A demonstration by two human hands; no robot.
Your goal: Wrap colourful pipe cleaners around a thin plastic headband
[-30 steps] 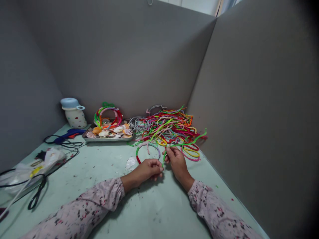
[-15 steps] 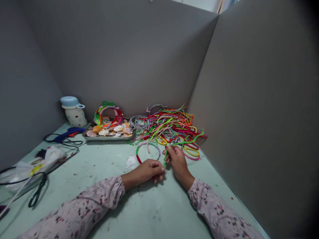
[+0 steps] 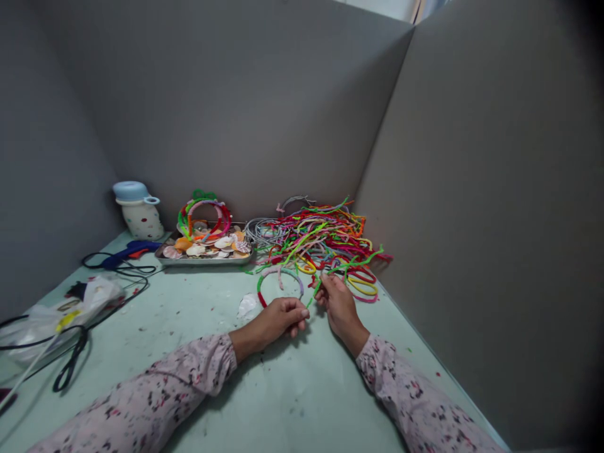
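The left hand [image 3: 289, 316] pinches one end of a green fuzzy wire [image 3: 316, 290]; the right hand [image 3: 336, 302] pinches it farther along, nearer than the tray [image 3: 205, 263] and to its right. A colourful ring [image 3: 259, 288], partly hidden by the left hand, is also there. Right beside the tray sprawls a wire heap [image 3: 325, 233]; behind its left end stands a bottle [image 3: 141, 217].

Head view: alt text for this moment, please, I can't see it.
The left hand and right hand pinch a green fuzzy strand above a pale green table. A multicoloured ring is partly hidden behind the left hand; farther back are a tray of shells and a heap of coloured strands.
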